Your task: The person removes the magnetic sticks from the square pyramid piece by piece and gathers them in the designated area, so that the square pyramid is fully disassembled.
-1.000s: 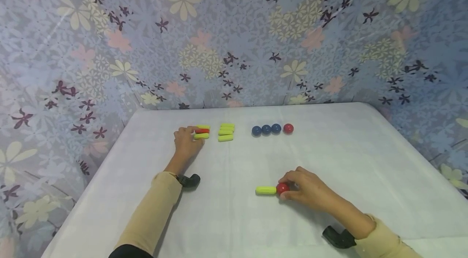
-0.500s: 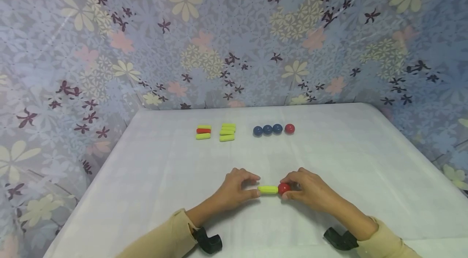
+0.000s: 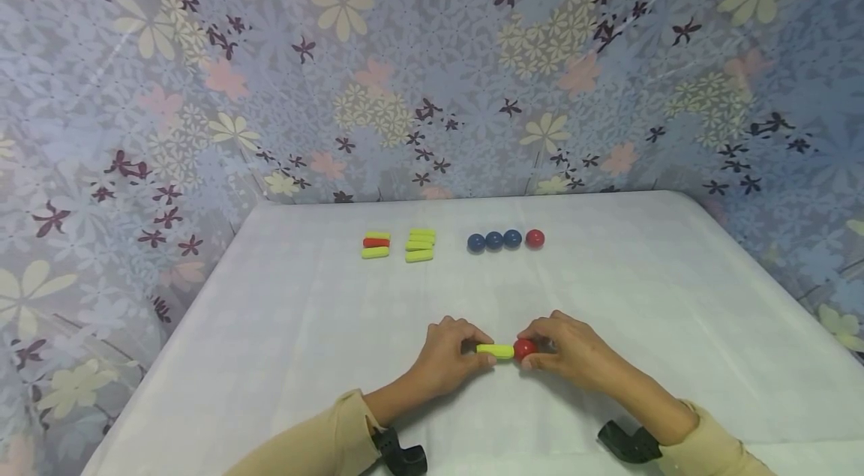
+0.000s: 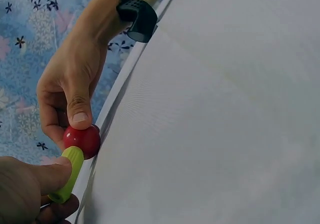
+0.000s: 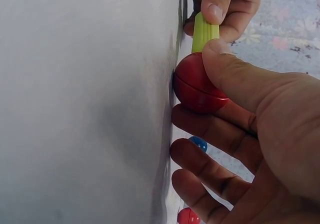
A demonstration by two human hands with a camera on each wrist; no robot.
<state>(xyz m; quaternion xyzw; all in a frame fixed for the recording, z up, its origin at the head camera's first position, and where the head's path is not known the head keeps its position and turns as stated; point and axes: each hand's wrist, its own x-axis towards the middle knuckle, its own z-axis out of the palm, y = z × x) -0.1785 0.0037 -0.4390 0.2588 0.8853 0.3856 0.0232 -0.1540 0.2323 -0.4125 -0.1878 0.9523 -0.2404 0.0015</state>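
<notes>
Low over the front middle of the white table, a short yellow-green rod (image 3: 496,351) lies end-on against a shiny red ball (image 3: 524,349). My left hand (image 3: 447,358) pinches the rod between thumb and fingers, and the left wrist view shows the thumb (image 4: 57,171) lying along it. The red ball (image 5: 197,84) is held by my right hand (image 3: 574,351), its thumb on one side and fingers on the other. The other fingers of that hand are spread below the ball in the right wrist view. Rod and ball appear to touch.
Toward the back lie two small groups of rods: yellow-green ones with a red rod (image 3: 376,243) at left, and yellow-green rods (image 3: 420,245) beside them. Right of these is a row of blue balls (image 3: 494,240) and a red ball (image 3: 535,238). A flowered cloth (image 3: 432,71) hangs behind.
My left hand has come from the rods at the back left down to the front middle and now grips the yellow-green rod. My right hand stays on the red ball.
</notes>
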